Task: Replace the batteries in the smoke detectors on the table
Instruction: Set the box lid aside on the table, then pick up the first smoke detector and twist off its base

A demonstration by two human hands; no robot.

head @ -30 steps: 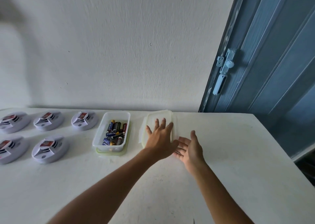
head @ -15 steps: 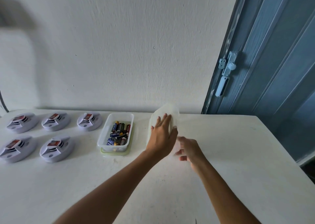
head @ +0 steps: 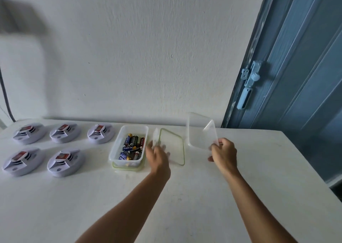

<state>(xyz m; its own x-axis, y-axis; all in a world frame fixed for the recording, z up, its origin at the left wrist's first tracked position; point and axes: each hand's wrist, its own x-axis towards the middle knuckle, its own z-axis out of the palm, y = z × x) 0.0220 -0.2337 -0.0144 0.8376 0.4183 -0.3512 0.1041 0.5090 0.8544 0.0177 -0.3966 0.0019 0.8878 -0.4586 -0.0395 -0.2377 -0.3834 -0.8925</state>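
The right hand (head: 223, 153) grips an empty clear box (head: 201, 131), tilted up, probably for old batteries. The left hand (head: 157, 155) holds its lid (head: 172, 146). Smoke detectors (head: 63, 161) wait far left of the left hand, beyond the battery box (head: 129, 144).

Plain white table (head: 240, 196) shoved up against a white textured plaster wall (head: 138, 48), which has a few tiny dark specks on it. Off to the right there's a blue paneled door (head: 305, 67) with a light blue latch (head: 249, 81) on its edge. A dark cable (head: 4, 93) runs down the wall at far left, with a blurry grey shadow (head: 20, 20) above it.
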